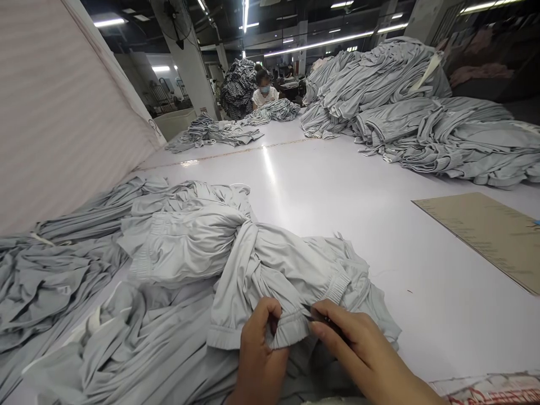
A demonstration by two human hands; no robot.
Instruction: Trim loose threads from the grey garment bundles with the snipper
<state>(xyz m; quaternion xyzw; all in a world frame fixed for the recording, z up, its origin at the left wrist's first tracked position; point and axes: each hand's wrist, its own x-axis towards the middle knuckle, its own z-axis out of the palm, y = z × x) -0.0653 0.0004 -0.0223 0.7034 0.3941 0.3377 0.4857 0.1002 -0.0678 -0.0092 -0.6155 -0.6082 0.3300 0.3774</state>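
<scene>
My left hand (pixel 262 343) pinches the gathered elastic edge of a light grey garment (pixel 274 259), low in the middle of the view. Close beside it on the right, my right hand (pixel 352 337) is closed around small dark thread snips (pixel 314 315). Their pointed tips lie at the fabric just above the elastic edge; whether they touch a thread is too small to make out. The garment is bunched and twisted, with a second elastic edge (pixel 337 288) near the snips. More grey garments lie under and behind it.
Grey garments (pixel 54 270) spread over the left side of the table (pixel 295 180). A tall pile (pixel 379 84) stands at the back right. Brown cardboard (pixel 481 230) lies on the right. Pale fabric (pixel 63 112) hangs at the left. A masked person (pixel 265 95) sits beyond the table.
</scene>
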